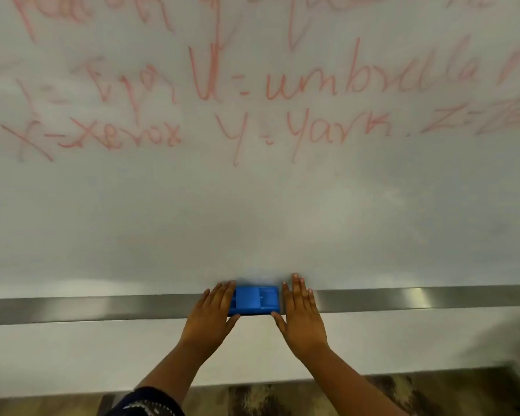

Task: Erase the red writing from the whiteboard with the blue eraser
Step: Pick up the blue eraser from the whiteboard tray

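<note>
Blue eraser [256, 300] is sitting on the metal tray [102, 309] along the whiteboard's [252, 211] bottom edge, about mid-frame. Left hand [213, 318] is flanking its left end, right hand [302, 318] its right end; fingers on both are lying straight, thumbs reaching under the eraser's near edge. Both grips are flat and open, nothing clamped; contact with the eraser sides is looking likely but hard to confirm. Red writing [297, 85] is covering the board's upper part, well above the eraser: "U=umbrella", "X=xerox", "Y=yarn". Edges are blurring out.
</note>
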The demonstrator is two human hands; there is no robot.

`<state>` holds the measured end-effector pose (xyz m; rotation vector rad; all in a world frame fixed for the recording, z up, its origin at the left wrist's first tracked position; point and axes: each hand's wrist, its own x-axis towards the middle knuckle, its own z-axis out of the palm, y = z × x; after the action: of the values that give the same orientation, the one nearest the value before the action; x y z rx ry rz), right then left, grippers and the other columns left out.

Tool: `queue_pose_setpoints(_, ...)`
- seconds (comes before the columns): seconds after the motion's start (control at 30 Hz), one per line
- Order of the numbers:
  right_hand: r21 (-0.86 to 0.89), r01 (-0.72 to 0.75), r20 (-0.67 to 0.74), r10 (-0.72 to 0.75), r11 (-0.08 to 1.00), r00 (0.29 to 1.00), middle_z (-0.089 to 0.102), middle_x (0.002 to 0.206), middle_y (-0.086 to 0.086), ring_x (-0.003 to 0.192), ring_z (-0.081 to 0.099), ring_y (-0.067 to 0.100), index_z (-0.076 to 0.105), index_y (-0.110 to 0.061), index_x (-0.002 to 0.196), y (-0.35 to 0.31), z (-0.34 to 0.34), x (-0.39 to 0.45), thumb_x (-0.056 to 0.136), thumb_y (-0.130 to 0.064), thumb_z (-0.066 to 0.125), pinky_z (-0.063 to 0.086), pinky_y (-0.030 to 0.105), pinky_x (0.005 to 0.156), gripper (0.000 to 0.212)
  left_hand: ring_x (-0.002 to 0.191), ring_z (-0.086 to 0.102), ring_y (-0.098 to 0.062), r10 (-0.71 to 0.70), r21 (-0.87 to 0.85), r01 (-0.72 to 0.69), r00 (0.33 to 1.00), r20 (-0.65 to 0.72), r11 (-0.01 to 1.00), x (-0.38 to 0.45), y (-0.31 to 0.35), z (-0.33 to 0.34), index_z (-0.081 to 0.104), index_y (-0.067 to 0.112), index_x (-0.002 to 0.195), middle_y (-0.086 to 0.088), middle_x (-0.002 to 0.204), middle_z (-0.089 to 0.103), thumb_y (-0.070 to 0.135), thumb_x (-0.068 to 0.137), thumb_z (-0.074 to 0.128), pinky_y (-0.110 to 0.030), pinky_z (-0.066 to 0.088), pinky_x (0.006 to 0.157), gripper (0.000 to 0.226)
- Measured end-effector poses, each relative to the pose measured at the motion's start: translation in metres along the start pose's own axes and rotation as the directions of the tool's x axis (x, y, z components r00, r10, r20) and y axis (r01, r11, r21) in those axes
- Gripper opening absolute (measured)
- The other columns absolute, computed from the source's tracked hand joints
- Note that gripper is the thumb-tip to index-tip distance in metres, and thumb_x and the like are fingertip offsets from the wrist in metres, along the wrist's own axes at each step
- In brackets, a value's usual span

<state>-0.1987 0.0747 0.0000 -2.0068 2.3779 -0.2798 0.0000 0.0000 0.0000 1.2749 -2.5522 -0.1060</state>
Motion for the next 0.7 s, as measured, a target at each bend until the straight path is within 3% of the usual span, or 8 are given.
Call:
queue_pose_setpoints(0.07,-0.002,0.010,0.033,-0.010,1.000,0.999,-0.046,0.137,0.001,0.111,-0.056,0.002,-0.057,-0.033,0.111,-0.001,0.005,0.001,0.096,-0.051,0.024,-0.035,0.029,0.096,0.084,0.140,0.025,-0.022,-0.062,-0.041,0.064,0.996,0.058,0.997,-0.001,-0.003,0.004,0.021,0.010,0.146,-0.008,0.151,0.029,0.041,0.096,0.043,-0.034,0.009,0.113,0.063)
queue_pose_setpoints(0.17,-0.031,0.030,0.129,-0.026,0.999,0.991,-0.057,0.128,-0.005,0.104,-0.060,0.001,-0.060,-0.028,0.109,0.000,0.008,0.003,0.098,-0.046,0.028,-0.041,0.024,0.088,0.090,0.142,0.018,-0.019,-0.108,-0.020,0.109,0.992,0.071,0.994,-0.002,-0.007,0.010,0.015,0.012,0.148,-0.006,0.154,0.021,0.041,0.097,0.041,-0.030,0.007,0.114,0.064)
queue_pose_setpoints(0.3,-0.002,0.024,0.152,-0.023,1.000,0.988,-0.043,0.137,0.000,0.136,-0.030,0.015,-0.021,-0.017,0.143,-0.001,0.013,0.007,0.099,-0.041,0.026,-0.030,0.022,0.102,0.069,0.136,0.033,-0.023,-0.107,0.021,0.106,0.990,0.093,0.994,-0.005,-0.006,0.010,0.036,0.010,0.140,-0.009,0.149,0.035,0.033,0.094,0.051,-0.033,0.023,0.112,0.054)
queue_pose_setpoints(0.4,0.024,0.028,0.165,-0.032,0.999,0.986,-0.029,0.150,0.006,0.142,-0.015,0.023,0.007,-0.017,0.148,-0.005,0.013,0.007,0.100,-0.035,0.032,-0.008,0.030,0.113,0.057,0.117,0.055,-0.027,-0.090,0.039,0.088,0.994,0.058,0.995,-0.003,-0.004,0.011,0.061,0.007,0.116,-0.012,0.129,0.057,0.018,0.082,0.069,-0.037,0.042,0.100,0.036)
queue_pose_setpoints(0.47,0.069,0.041,0.145,-0.050,0.997,0.988,-0.025,0.152,0.006,0.143,-0.010,0.023,0.021,-0.019,0.143,-0.006,0.013,0.007,0.099,-0.029,0.037,0.000,0.030,0.115,0.048,0.121,0.051,-0.026,-0.097,0.018,0.096,0.993,0.066,0.995,0.001,0.000,0.007,0.062,0.008,0.112,-0.011,0.132,0.053,0.015,0.085,0.065,-0.035,0.042,0.102,0.028)
queue_pose_setpoints(0.53,0.107,0.051,0.117,-0.064,0.993,0.991,-0.022,0.153,0.005,0.144,-0.008,0.022,0.029,-0.020,0.138,-0.007,0.014,0.005,0.098,-0.025,0.040,0.002,0.029,0.115,0.041,0.114,0.056,-0.028,-0.091,0.061,0.087,0.994,0.066,0.994,0.004,0.003,0.002,0.067,0.008,0.098,-0.013,0.125,0.057,0.014,0.075,0.076,-0.036,0.048,0.094,0.025)
queue_pose_setpoints(0.63,0.093,0.102,0.109,-0.112,0.990,0.988,-0.017,0.155,0.005,0.143,-0.010,0.021,0.033,-0.018,0.134,-0.005,0.017,0.005,0.097,-0.022,0.042,-0.007,0.026,0.111,0.038,0.088,0.069,-0.029,-0.052,0.068,0.050,0.998,0.033,0.996,0.005,0.007,-0.002,0.070,0.009,0.071,-0.014,0.098,0.069,0.012,0.037,0.095,-0.036,0.058,0.069,0.042)
queue_pose_setpoints(0.7,0.091,0.109,0.107,-0.119,0.990,0.987,-0.015,0.155,0.005,0.143,-0.010,0.021,0.034,-0.017,0.133,-0.005,0.018,0.007,0.096,-0.022,0.044,-0.008,0.026,0.112,0.039,0.106,0.062,-0.030,-0.053,0.060,0.049,0.995,0.079,0.997,0.006,0.007,-0.004,0.070,0.008,0.090,-0.015,0.118,0.062,0.012,0.056,0.089,-0.035,0.054,0.085,0.039)
